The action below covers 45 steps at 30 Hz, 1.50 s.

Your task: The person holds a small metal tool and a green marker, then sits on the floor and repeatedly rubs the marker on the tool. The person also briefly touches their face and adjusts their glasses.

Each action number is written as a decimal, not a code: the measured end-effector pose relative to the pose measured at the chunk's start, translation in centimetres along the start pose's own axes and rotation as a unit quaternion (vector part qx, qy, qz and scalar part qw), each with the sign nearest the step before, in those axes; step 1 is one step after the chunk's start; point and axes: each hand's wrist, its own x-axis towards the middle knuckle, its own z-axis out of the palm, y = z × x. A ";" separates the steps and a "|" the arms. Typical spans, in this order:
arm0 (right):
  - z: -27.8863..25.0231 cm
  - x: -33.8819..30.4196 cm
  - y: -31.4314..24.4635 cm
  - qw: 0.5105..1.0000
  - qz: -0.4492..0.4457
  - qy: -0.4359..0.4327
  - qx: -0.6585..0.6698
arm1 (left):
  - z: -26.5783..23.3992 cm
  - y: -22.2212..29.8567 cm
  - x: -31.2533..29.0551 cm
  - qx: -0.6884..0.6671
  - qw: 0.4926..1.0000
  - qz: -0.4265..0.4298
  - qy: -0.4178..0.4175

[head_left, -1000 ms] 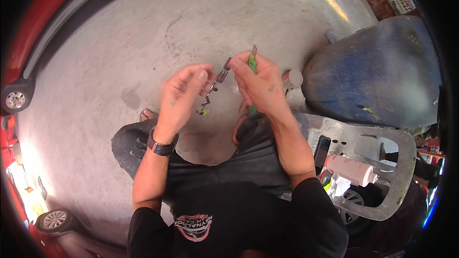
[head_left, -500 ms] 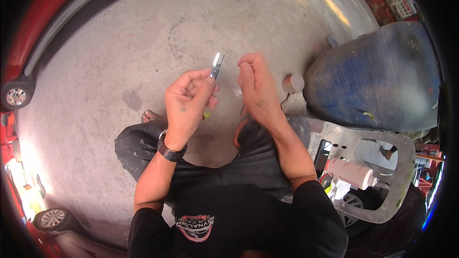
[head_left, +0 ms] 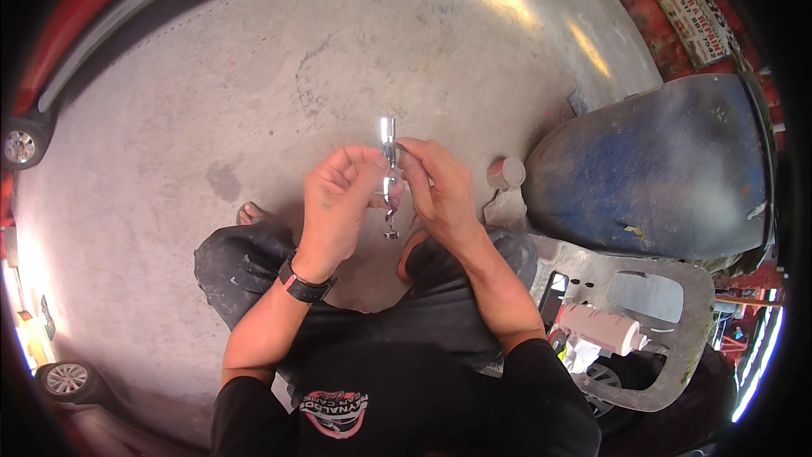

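Btw L hand (head_left: 338,199), R hand (head_left: 444,190): 1 chrome pc (head_left: 389,183)

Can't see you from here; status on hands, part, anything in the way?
Left hand gripping shiny metal part. Right hand at its upper section, hold unclear. Can and blue drum off right, apart from both hands.

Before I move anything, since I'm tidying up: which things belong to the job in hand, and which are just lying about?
In the job:
shiny metal part, between left hand and right hand

Seemingly lying about:
pale bottle on grey chair
can
blue drum
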 end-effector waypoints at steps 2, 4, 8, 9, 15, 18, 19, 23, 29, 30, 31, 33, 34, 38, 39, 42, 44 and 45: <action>0.4 -0.2 0.0 0.999 0.009 0.026 0.025 | 0.0 0.0 -0.1 0.012 1.000 0.007 -0.004; 0.6 -0.4 0.1 0.998 0.017 0.039 0.038 | 0.0 -0.1 -0.1 0.006 1.000 0.018 -0.009; 0.6 -0.3 -0.1 0.997 0.019 0.045 0.053 | 0.2 0.0 -0.1 -0.003 1.000 0.024 -0.019; 0.6 -0.1 -0.1 0.997 0.018 0.048 0.059 | 0.3 -0.1 -0.1 -0.003 0.999 0.029 -0.020; 0.6 0.3 -0.2 0.996 -0.004 0.048 0.069 | 0.7 -0.1 -0.4 -0.006 0.998 0.052 -0.025; 0.5 0.5 -0.2 0.996 -0.011 0.049 0.077 | 0.6 0.2 -0.5 -0.025 0.999 0.031 -0.036; 0.5 0.5 0.0 0.995 -0.015 0.048 0.082 | 0.6 0.3 -0.6 -0.039 0.998 0.018 -0.038; 0.3 0.6 -0.1 0.996 -0.018 0.043 0.082 | 0.5 0.3 -0.6 -0.053 0.998 -0.007 -0.039; 0.5 0.5 0.0 0.995 -0.007 0.059 0.085 | 0.9 0.8 -0.7 -0.055 0.998 -0.025 -0.010; 0.5 0.5 0.0 0.994 -0.002 0.061 0.088 | 0.9 0.8 -0.7 -0.054 0.998 -0.023 -0.006; 0.5 0.5 -0.1 0.995 -0.004 0.058 0.083 | 0.9 0.7 -0.6 -0.054 0.998 -0.021 -0.003; 0.5 0.6 -0.3 0.996 -0.008 0.053 0.072 | 0.9 0.6 -0.5 -0.060 0.998 -0.017 0.000; 0.5 0.6 -0.2 0.996 -0.011 0.054 0.076 | 0.8 0.6 -0.5 -0.068 0.998 -0.014 -0.001; 0.6 0.4 -0.1 0.994 -0.002 0.062 0.091 | 0.8 0.8 -0.5 -0.103 0.994 -0.029 -0.004; 0.7 0.3 -0.1 0.993 0.004 0.064 0.096 | 0.9 0.8 -0.5 -0.101 0.995 -0.025 -0.004; 0.7 0.4 -0.3 0.993 0.009 0.060 0.099 | 1.1 0.7 -0.6 -0.093 0.996 -0.011 -0.003; 0.7 0.4 -0.1 0.994 -0.003 0.062 0.093 | 1.3 0.7 -0.7 -0.086 0.996 0.004 0.001; 0.7 0.4 0.0 0.994 -0.009 0.063 0.091 | 1.4 0.7 -0.7 -0.083 0.996 0.014 -0.003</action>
